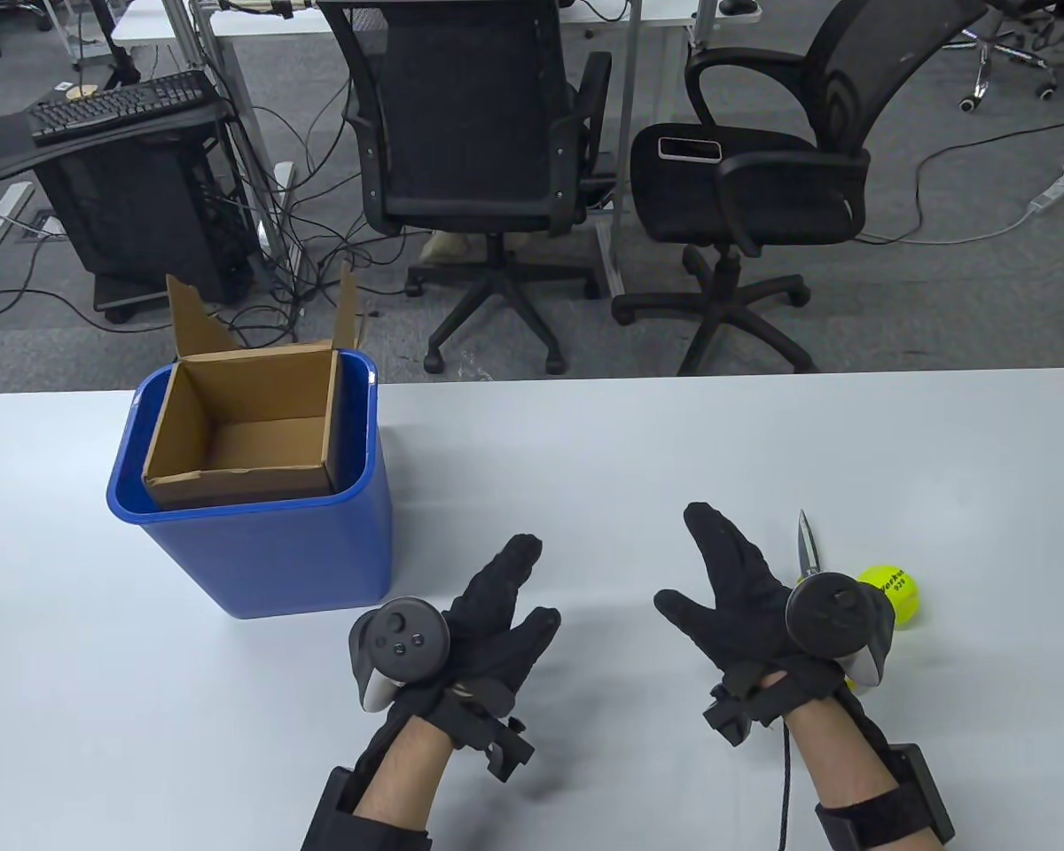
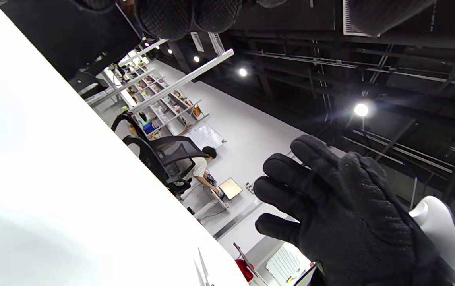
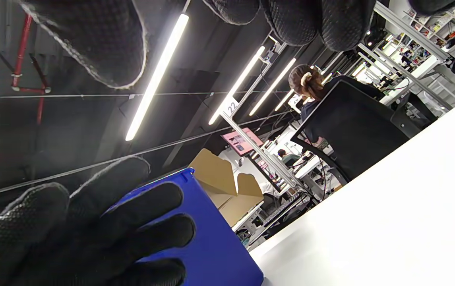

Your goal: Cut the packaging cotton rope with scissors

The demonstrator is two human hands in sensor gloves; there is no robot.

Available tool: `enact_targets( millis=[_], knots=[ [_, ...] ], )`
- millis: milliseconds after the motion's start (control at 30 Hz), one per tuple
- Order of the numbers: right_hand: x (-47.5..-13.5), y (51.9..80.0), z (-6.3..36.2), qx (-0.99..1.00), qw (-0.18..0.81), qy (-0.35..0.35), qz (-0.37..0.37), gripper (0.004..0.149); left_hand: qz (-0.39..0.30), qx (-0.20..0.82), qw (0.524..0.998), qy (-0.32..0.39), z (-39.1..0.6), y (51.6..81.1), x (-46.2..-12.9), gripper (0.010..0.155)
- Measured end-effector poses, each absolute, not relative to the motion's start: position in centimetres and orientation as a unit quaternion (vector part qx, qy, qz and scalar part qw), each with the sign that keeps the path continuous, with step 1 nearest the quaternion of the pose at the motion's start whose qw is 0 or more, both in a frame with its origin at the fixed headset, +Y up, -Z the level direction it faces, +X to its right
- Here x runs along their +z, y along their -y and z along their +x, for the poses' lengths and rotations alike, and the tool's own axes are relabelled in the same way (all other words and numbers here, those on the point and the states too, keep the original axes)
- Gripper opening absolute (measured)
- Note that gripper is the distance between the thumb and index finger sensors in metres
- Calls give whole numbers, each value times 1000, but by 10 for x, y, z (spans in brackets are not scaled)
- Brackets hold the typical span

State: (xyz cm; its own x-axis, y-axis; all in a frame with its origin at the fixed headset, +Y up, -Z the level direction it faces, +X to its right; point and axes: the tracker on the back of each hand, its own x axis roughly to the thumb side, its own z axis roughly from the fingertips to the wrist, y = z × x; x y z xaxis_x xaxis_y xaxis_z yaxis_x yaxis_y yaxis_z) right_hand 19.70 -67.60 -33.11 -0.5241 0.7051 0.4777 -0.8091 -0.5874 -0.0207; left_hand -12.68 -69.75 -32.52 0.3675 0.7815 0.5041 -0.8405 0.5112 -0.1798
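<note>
My left hand (image 1: pixel 501 607) hovers open over the table's front middle, fingers spread, holding nothing. My right hand (image 1: pixel 731 576) is open beside it, palm turned toward the left hand, also empty. The pointed blades of the scissors (image 1: pixel 805 542) stick out from behind my right hand and lie on the table; the handles are hidden by the hand and tracker. No cotton rope shows in any view. In the left wrist view my right hand (image 2: pixel 338 214) is spread open. In the right wrist view my left hand (image 3: pixel 92 230) is spread open.
A blue bin (image 1: pixel 257 550) stands at the left with an open cardboard box (image 1: pixel 239 443) inside it, also seen in the right wrist view (image 3: pixel 211 246). A yellow tennis ball (image 1: pixel 891 592) lies right of my right hand. Office chairs stand beyond the far edge.
</note>
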Motion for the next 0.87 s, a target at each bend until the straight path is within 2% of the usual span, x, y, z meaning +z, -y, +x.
enact_targets(
  millis=[267,867],
  knots=[
    [-325,675,188,869,421,118,231,88,52,515,812,269,-127,701,-326,75],
    [-324,678,181,851,451,112,244,86,49,551,793,255,-133,704,-330,75]
  ],
)
